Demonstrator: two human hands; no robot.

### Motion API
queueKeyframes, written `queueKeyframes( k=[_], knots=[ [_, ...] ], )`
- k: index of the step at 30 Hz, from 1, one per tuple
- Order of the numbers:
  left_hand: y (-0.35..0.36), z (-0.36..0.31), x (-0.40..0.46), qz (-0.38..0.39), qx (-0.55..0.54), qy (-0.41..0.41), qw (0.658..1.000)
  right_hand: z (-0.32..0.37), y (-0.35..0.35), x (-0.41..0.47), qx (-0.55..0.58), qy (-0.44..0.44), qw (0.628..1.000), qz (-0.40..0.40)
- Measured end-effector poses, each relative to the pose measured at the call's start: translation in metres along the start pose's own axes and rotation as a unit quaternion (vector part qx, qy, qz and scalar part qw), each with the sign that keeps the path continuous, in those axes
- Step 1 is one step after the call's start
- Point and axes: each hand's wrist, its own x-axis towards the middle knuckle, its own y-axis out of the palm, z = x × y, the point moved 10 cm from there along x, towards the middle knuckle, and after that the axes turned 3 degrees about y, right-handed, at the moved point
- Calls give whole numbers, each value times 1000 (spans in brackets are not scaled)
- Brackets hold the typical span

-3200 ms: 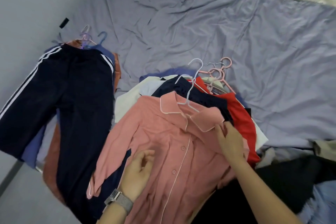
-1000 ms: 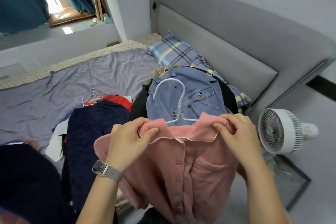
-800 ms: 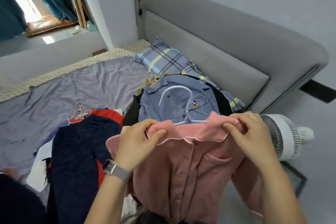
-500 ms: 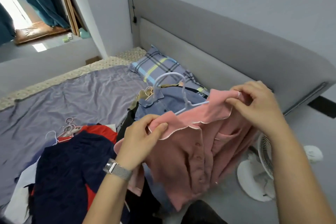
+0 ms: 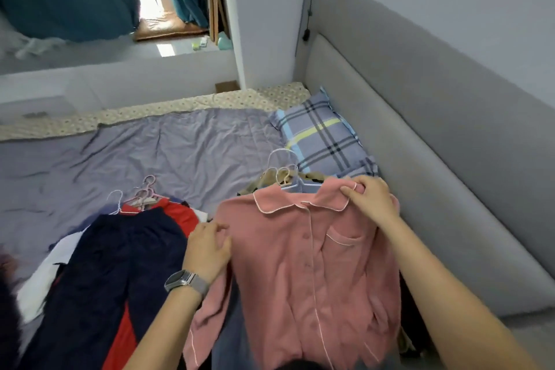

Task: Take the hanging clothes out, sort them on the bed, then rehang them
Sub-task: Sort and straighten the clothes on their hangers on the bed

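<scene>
Two hands hold a pink button-up shirt (image 5: 312, 264) that lies front-up on top of a heap of clothes at the right side of the bed (image 5: 168, 147), near the grey headboard (image 5: 420, 129). The right hand (image 5: 371, 200) is curled round the shirt's shoulder just beside the collar, pinching the fabric; the left hand (image 5: 208, 246) grips the opposite shoulder at the top of the sleeve, a watch (image 5: 184, 279) on its wrist. The two hands are well apart, one at each shoulder. No box or basket shows; the bed itself carries everything, in separate heaps. The shirt covers the heap below it almost wholly: only hanger hooks (image 5: 283, 171) and a strip of tan and dark cloth stick out above the collar, so what lies beneath cannot be made out. To the left is a second heap, with dark navy trousers (image 5: 114, 264) on top, a red garment (image 5: 177, 213) and a white one showing at the edges, and pink and white hangers (image 5: 141, 197) at its far end. A third dark pile is cut off at the left edge. The shirt's hem runs out of view at the bottom, partly behind the forearms. Its long axis runs from the collar, which points away toward the plaid pillow (image 5: 321, 138), down to the hem nearest the person, the button row nearly straight along it.
</scene>
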Motion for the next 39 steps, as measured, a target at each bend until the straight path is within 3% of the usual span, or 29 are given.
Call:
queueKeyframes(
  k=[3, 5, 7, 9, 13, 15, 20, 25, 28, 33, 39],
  knots=[
    [26, -4, 10, 17, 15, -36, 999, -26, 52, 56, 27, 27, 994, 102],
    [55, -10, 14, 73, 35, -37, 996, -33, 84, 83, 5, -4, 990, 141],
    [69, -13, 16, 108, 39, -49, 992, -36, 121, 100, -61, -53, 980, 181],
    [68, -9, 20, 87, 24, -64, 994, -38, 153, 106, -181, -75, 954, 225],
    [57, 6, 21, 46, -14, -90, 995, -54, 189, 107, -352, -40, 891, 285],
    [57, 16, 16, 47, -13, -102, 994, -62, 198, 108, -374, -4, 883, 285],
    [67, 46, -6, 42, -17, -173, 984, -48, 262, 65, -273, -36, 861, 427],
    [108, 54, -19, 108, -3, -192, 975, 17, 288, -4, -181, -78, 842, 502],
    [106, 58, -18, 96, -21, -188, 977, 59, 291, -21, -99, -85, 854, 503],
    [67, 87, -15, 53, -41, -175, 982, 115, 300, -37, -54, -130, 869, 474],
    [9, 170, -14, 38, -64, -189, 979, 148, 324, -69, -22, -73, 898, 433]
  ],
)
